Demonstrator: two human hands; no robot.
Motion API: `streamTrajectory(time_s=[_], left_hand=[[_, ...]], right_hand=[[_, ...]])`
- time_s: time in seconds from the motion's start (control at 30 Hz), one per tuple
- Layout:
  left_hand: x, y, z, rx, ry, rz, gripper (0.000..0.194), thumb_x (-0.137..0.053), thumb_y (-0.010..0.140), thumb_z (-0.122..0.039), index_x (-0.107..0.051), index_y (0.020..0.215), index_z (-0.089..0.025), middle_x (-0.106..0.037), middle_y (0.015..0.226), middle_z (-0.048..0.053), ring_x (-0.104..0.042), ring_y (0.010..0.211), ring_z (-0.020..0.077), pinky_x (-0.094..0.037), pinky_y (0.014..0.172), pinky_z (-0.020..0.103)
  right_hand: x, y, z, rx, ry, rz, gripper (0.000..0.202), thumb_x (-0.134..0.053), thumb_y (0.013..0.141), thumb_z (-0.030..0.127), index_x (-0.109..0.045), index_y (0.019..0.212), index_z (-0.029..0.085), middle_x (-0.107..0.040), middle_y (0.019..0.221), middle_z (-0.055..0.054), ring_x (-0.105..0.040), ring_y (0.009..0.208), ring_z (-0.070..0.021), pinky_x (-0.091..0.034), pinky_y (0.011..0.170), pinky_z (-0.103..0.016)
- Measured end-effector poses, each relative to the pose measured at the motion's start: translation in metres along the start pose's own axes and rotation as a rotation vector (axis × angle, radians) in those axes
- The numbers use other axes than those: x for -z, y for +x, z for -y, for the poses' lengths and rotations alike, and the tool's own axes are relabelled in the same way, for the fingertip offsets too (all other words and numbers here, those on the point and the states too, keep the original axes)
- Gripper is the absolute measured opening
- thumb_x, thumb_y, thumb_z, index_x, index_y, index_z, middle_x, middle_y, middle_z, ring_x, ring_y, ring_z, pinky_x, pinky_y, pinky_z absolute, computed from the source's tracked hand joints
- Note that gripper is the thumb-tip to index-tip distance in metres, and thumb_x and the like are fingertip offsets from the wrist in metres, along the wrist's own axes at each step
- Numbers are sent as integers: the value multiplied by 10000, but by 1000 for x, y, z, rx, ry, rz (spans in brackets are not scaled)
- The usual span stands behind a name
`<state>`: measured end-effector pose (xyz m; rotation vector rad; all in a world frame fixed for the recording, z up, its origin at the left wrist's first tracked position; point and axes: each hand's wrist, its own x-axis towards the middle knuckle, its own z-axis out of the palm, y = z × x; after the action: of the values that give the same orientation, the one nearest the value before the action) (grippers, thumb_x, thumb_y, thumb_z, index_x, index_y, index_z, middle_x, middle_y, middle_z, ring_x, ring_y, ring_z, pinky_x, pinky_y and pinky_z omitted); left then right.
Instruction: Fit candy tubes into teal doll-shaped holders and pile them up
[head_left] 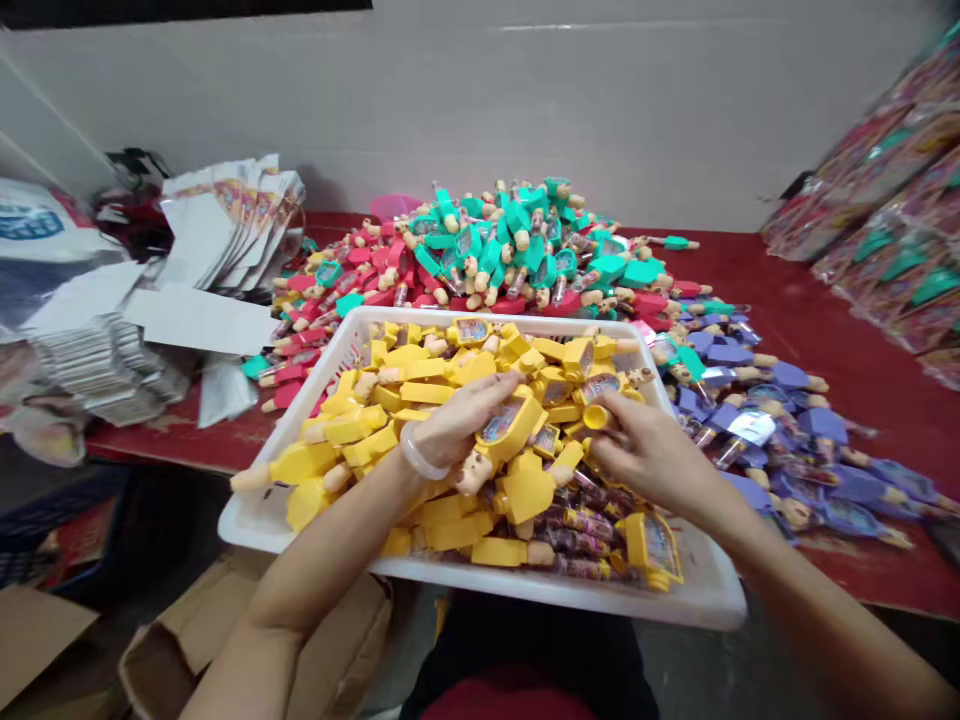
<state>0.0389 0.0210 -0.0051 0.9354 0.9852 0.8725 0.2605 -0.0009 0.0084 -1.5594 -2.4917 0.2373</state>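
A white basket (480, 572) at the table's front edge is filled with yellow toy pieces (425, 392) that have beige, spotted ends. Dark wrapped tubes (574, 543) lie among them at the lower right. My left hand (469, 412), with a pale bangle on the wrist, is closed on a yellow toy with a printed window (510, 422). To its right, my right hand (637, 445) has its fingers closed round a yellow piece (596, 416) with a round end. The hands are a short distance apart over the basket.
Behind the basket are heaped green toys (517, 235) and red toys (300, 325). Purple toys (795, 430) spread to the right on the red table (795, 300). Stacked cards (97, 370) stand left, packed bags (892, 220) far right. A cardboard box (337, 640) sits below.
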Motion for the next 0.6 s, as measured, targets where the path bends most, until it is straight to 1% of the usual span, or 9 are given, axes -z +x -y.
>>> streamTrajectory(time_s=[0.03,0.1,0.13,0.2,0.3,0.4,0.47,0.53,0.6], left_hand=[[2,-2,0,-49,160,-3,413,-580,855,-535,-637,1027,-164,-669,941,49,-631,831,172,-507,785,290],[4,-5,-2,-162,462,30,411,-480,903,-544,-639,1013,-182,-655,1016,34,-600,968,179,-460,912,286],[5,-6,-3,-197,578,72,423,-429,922,-544,-641,990,-184,-650,1035,35,-584,1017,186,-434,957,286],[5,-6,-5,-218,720,154,435,-369,941,-531,-637,952,-188,-647,1039,46,-579,1039,197,-421,974,286],[3,-4,-2,-186,814,207,390,-379,939,-507,-616,924,-198,-650,978,50,-607,934,199,-465,880,283],[5,0,7,-131,864,222,383,-368,942,-514,-598,904,-210,-638,904,36,-612,849,191,-475,843,286],[7,2,12,-109,872,199,394,-341,950,-516,-594,918,-216,-632,912,35,-612,864,192,-467,866,291],[9,4,14,-111,870,167,384,-334,955,-500,-594,927,-219,-631,932,38,-610,893,192,-462,882,288],[7,4,14,-120,886,163,360,-346,956,-471,-596,906,-217,-636,924,44,-612,892,191,-467,878,283]], right_hand=[[0,8,6,51,12,-108,118,-460,786,187,-552,861,193,-649,753,-48,-588,678,-187,-359,582,-266],[-12,22,15,154,-45,-255,115,-474,735,146,-560,805,178,-643,732,-63,-575,672,-193,-337,581,-280],[-22,28,18,201,-81,-297,109,-479,709,127,-561,763,175,-634,698,-62,-564,646,-191,-323,572,-287],[-43,35,19,288,-124,-357,122,-477,670,96,-562,707,175,-613,639,-50,-538,600,-181,-307,566,-296],[-61,33,16,405,-123,-441,148,-472,648,76,-577,692,170,-596,611,-38,-513,581,-167,-315,586,-294],[-60,28,13,486,-135,-497,136,-472,663,81,-578,663,167,-578,596,-36,-485,575,-162,-308,587,-297],[-56,25,13,495,-169,-504,140,-473,704,89,-577,652,168,-568,591,-35,-473,572,-162,-296,582,-301],[-54,22,14,470,-216,-502,165,-472,749,92,-577,647,169,-566,588,-36,-473,564,-164,-285,577,-308],[-52,18,17,434,-269,-484,193,-472,780,87,-584,646,167,-573,582,-41,-490,553,-169,-277,572,-318]])
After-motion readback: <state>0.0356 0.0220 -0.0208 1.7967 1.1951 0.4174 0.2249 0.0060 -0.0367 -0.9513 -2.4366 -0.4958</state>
